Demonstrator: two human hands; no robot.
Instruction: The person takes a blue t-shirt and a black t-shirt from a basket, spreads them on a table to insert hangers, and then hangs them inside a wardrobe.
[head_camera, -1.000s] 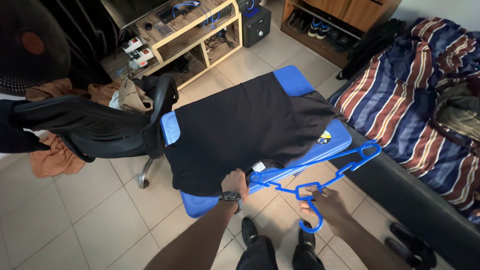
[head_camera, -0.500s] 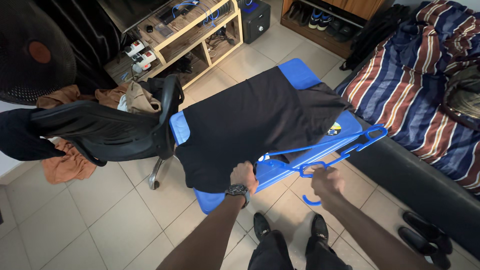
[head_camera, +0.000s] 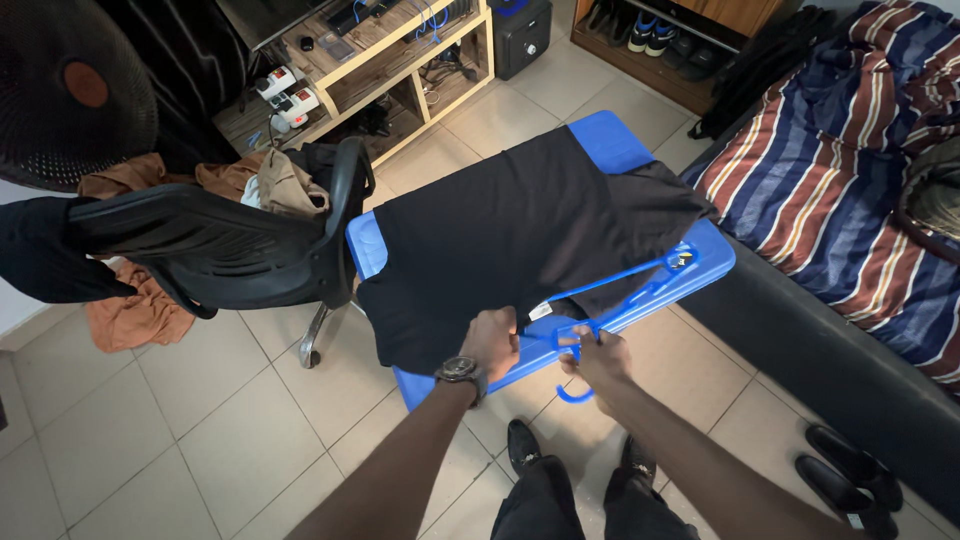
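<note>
The blue plastic clothes hanger (head_camera: 620, 290) has come in close — a second ago it hung out past the near edge of the board, and now one arm of it lies over the blue ironing board (head_camera: 610, 150), its tip at the board's right end and its other shoulder tucked in at the shirt's collar. The right hand (head_camera: 592, 355) has followed it inward, fingers closed around the hanger just above its hook, which curls down below the knuckles. The left hand (head_camera: 492, 338), with a dark wristwatch (head_camera: 459, 370) on its wrist, has hardly shifted: its fingers are pinched on the neck opening of the black t-shirt (head_camera: 500, 240), right by the white label. So the hanger and the collar have met — the threading looks to be under way, not finished, since the shirt lies flat across the board.

Just left of the board stands a black mesh office chair (head_camera: 230, 250), with brown clothes (head_camera: 135, 310) heaped behind it. To the right runs a bed with a striped red, blue and white cover (head_camera: 840, 190).
</note>
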